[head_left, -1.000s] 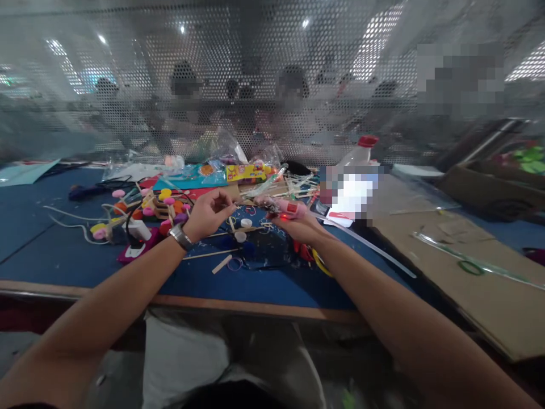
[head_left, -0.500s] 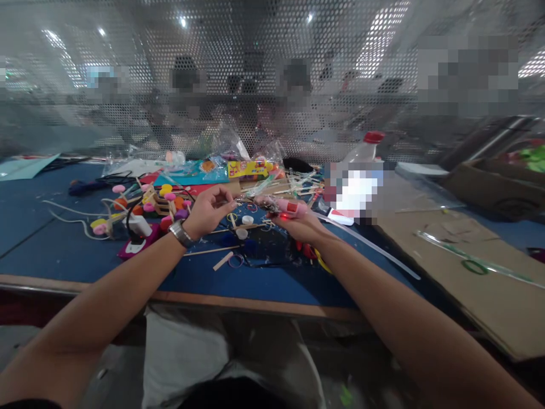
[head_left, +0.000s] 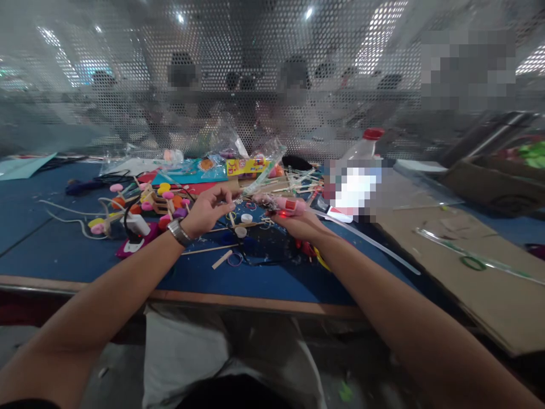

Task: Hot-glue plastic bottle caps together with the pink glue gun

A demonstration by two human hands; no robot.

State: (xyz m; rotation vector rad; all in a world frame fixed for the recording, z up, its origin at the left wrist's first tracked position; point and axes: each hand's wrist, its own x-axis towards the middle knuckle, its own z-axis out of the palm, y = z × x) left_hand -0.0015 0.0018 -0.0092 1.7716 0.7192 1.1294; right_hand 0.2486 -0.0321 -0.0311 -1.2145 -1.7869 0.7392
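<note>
Pink, rigid-looking plastic glue gun with a red patch (head_left: 301,207) rests grasped in the right hand (head_left: 303,225) above the blue-topped counter (head_left: 264,287); probably light, best held behind its likely hot tip. The left hand (head_left: 206,211) curls, thumb near finger, contents indiscernible.

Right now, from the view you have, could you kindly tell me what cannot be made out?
All in the head view:
Whether the left hand pinches anything: too small and blurred.
The underside of the pink tool: hidden by the right hand.
What the bright screen shows: masked by pixel blocks.
The far end of the cardboard box: cut off by the right edge.
</note>
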